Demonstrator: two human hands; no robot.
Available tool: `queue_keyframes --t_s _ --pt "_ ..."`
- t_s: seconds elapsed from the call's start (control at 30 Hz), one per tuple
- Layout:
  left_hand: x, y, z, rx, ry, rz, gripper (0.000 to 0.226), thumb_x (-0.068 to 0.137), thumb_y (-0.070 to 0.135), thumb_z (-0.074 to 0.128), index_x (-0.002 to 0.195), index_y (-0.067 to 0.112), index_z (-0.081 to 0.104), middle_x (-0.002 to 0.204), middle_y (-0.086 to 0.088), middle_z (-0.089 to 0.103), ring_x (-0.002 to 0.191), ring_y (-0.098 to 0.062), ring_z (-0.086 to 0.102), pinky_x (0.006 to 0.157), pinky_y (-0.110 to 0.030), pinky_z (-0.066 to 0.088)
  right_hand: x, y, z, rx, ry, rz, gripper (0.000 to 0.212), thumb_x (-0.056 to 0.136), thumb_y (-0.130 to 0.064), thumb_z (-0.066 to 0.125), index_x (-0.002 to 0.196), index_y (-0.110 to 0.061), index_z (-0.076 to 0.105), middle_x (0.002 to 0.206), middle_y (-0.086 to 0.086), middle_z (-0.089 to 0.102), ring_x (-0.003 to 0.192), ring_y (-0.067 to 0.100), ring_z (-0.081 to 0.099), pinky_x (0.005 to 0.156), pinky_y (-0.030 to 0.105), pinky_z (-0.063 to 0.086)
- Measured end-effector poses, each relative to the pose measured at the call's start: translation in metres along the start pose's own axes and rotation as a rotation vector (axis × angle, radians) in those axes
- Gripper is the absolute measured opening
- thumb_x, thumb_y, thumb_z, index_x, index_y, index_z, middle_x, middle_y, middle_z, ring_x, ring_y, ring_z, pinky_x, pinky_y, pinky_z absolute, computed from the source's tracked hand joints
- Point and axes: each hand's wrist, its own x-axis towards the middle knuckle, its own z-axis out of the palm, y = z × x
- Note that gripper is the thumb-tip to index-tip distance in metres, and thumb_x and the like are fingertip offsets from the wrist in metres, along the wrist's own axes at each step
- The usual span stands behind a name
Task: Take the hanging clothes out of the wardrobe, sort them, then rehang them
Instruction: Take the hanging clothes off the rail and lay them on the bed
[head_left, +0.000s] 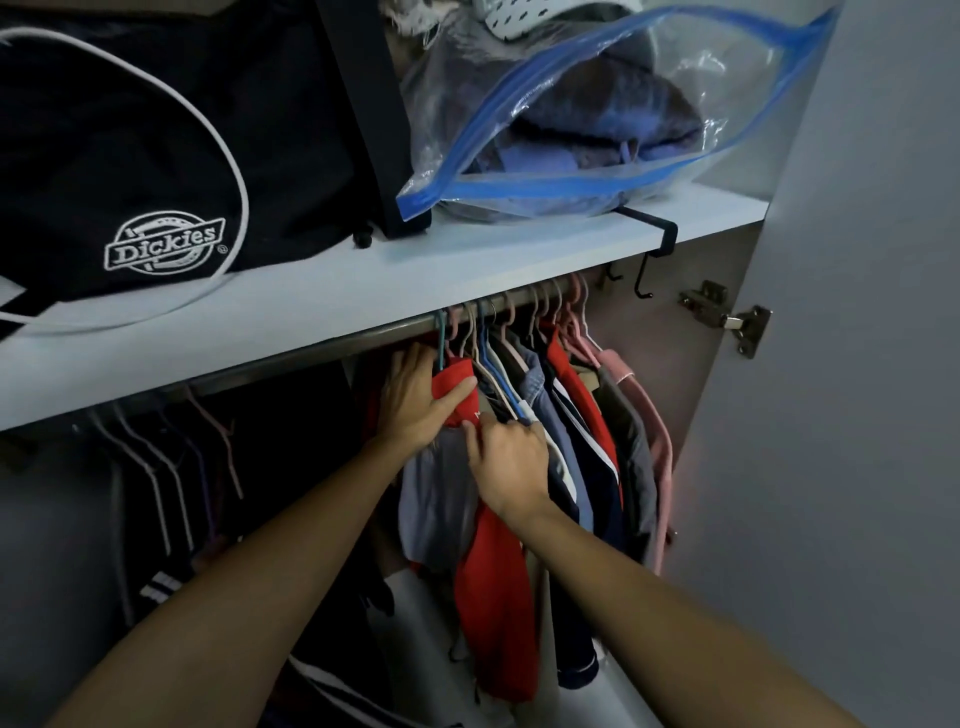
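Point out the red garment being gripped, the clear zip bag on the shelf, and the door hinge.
red garment (457, 382), head view, shoulder under left thumb.
zip bag (571, 182), head view, blue seal strip.
door hinge (748, 325), head view, metal plate.

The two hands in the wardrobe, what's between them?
In the head view, a red garment hanging from the rail sits between the left hand and the right hand; the left hand's thumb presses on it.

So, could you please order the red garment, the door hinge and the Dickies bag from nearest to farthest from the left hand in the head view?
1. Red garment: under the left hand, gripped at its shoulder.
2. Dickies bag: up on the shelf, to the upper left.
3. Door hinge: far right, on the wardrobe side by the open door.
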Motion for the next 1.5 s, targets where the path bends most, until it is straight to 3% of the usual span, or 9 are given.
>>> queue_keyframes --t_s 0.2,0.37,0.57,0.73,0.9,1.1,1.23,1.4,1.5 --pt "-0.005 0.001 -0.010 -0.052 0.057 -0.017 0.065 0.085 0.071 0.056 0.114 0.014 0.060 0.118 -0.013 0.062 0.115 -0.033 0.055 0.097 -0.048 0.048 0.003 0.001 -0.012 0.137 0.066 -0.024 0.050 0.107 -0.043 0.029 0.081 -0.016 0.062 0.058 0.003 0.060 0.053 0.025 0.057 0.082 0.043 0.045" --pt "-0.009 0.011 -0.021 -0.061 0.046 -0.056 0.068 0.084 0.073 0.054 0.112 0.011 0.061 0.117 -0.014 0.061 0.115 -0.032 0.055 0.097 -0.047 0.047 0.010 0.009 -0.028 0.203 0.075 -0.084 0.038 0.108 -0.037 0.045 0.080 -0.015 0.059 0.061 0.005 0.061 0.057 0.028 0.059 0.082 0.044 0.047" --pt "-0.013 0.031 -0.033 -0.118 0.059 -0.123 0.063 0.082 0.071 0.054 0.106 0.013 0.056 0.114 -0.014 0.058 0.112 -0.033 0.054 0.095 -0.045 0.046 0.016 0.010 -0.043 0.246 0.113 -0.133 0.032 0.105 -0.028 0.058 0.078 -0.011 0.061 0.058 0.008 0.061 0.053 0.030 0.059 0.069 0.042 0.051" --pt "-0.030 0.036 -0.032 -0.084 0.028 -0.050 0.060 0.086 0.071 0.054 0.116 0.019 0.059 0.120 -0.007 0.060 0.117 -0.025 0.053 0.098 -0.043 0.046 -0.007 0.025 -0.051 0.330 0.128 -0.158 0.027 0.104 -0.021 0.061 0.080 -0.008 0.063 0.057 0.005 0.058 0.051 0.026 0.057 0.064 0.038 0.047" --pt "-0.049 0.067 -0.037 -0.027 0.062 0.095 0.047 0.091 0.064 0.057 0.106 0.019 0.058 0.107 0.003 0.056 0.104 -0.020 0.049 0.091 -0.044 0.045 -0.022 0.055 -0.077 0.462 0.091 -0.162 0.040 0.107 -0.024 0.057 0.069 -0.019 0.044 0.057 -0.001 0.052 0.051 0.018 0.049 0.059 0.033 0.037" --pt "-0.070 0.122 -0.052 -0.044 0.045 0.177 0.055 0.096 0.058 0.059 0.131 0.015 0.060 0.137 0.001 0.050 0.124 -0.020 0.048 0.106 -0.046 0.044 -0.045 0.092 -0.130 0.548 0.016 -0.157 0.038 0.109 -0.025 0.053 0.072 -0.018 0.050 0.060 -0.007 0.050 0.053 0.010 0.047 0.062 0.025 0.033" --pt "-0.090 0.144 -0.062 -0.106 0.064 0.147 0.068 0.099 0.056 0.055 0.152 0.015 0.046 0.153 -0.002 0.043 0.141 -0.019 0.040 0.118 -0.039 0.033 -0.061 0.115 -0.159 0.544 -0.005 -0.166 0.035 0.107 -0.024 0.056 0.073 -0.020 0.052 0.061 -0.009 0.048 0.055 0.008 0.046 0.067 0.025 0.036" --pt "-0.108 0.154 -0.072 -0.142 0.067 0.035 0.069 0.104 0.057 0.043 0.158 0.015 0.037 0.157 -0.004 0.041 0.144 -0.017 0.037 0.120 -0.023 0.024 -0.089 0.133 -0.196 0.513 0.038 -0.210 0.035 0.103 -0.014 0.064 0.070 -0.016 0.053 0.065 -0.013 0.043 0.062 0.004 0.038 0.067 0.021 0.027" --pt "-0.117 0.153 -0.073 -0.135 -0.042 0.065 0.068 0.106 0.065 0.032 0.149 0.016 0.051 0.140 -0.004 0.056 0.131 -0.019 0.050 0.113 -0.035 0.038 -0.113 0.140 -0.217 0.449 0.073 -0.216 0.036 0.103 -0.016 0.063 0.070 -0.015 0.052 0.064 -0.009 0.043 0.061 0.005 0.035 0.069 0.021 0.025"
